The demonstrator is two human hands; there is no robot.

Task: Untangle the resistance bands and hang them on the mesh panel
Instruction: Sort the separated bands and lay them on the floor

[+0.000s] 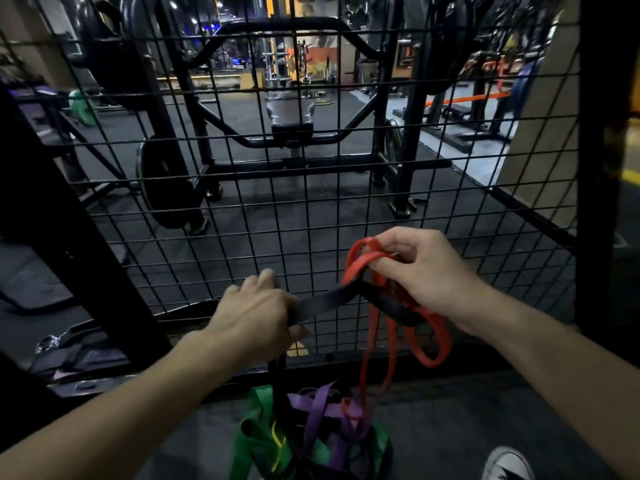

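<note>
My left hand [254, 317] grips a wide black band [322, 304] that stretches taut to the right. My right hand [420, 271] holds the loops of a red band [434, 344], which wraps around the black one and hangs in long loops toward the floor. Below both hands, a tangle of bands lies on the floor: a green band [252, 441], a purple band [318, 407], and more black strap. The black wire mesh panel [242, 216] stands directly in front of me, with no band hanging on it.
Behind the mesh stands a black weight rack [294, 143] with a plate [166, 181] on dark rubber flooring. A thick black post [595, 168] frames the panel on the right, a slanted black beam [69, 237] the left. My shoe [507, 464] shows at the bottom right.
</note>
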